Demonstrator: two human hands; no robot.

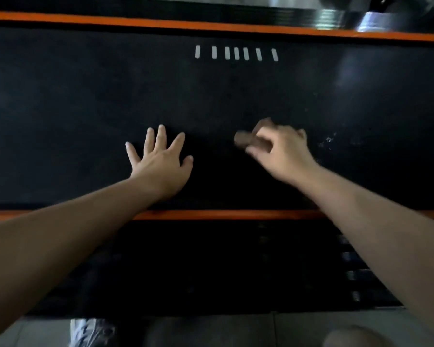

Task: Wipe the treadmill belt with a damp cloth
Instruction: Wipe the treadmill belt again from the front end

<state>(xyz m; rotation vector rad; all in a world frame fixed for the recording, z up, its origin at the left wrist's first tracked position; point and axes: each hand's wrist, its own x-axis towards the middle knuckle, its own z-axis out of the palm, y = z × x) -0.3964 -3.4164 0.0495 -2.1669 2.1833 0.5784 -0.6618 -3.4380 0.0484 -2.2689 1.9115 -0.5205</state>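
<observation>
Resting flat on the black treadmill belt (85,96), the left hand (161,162) lies with its fingers spread wide. Beside it, well apart, the right hand (283,149) curls its fingers round a small brownish cloth (243,140), bunched and blurred, down on the belt near its middle. A row of white dashes (236,53) marks the belt by the far orange rail (161,23). The near orange rail (223,214) runs under both forearms. A shoe (90,331) shows on the floor (211,329).

Light: dim; pale glare on the black rubber treadmill belt (85,108), far right.
Blur: right hand (283,151) and crumpled brown cloth (243,140) motion-smeared.
</observation>
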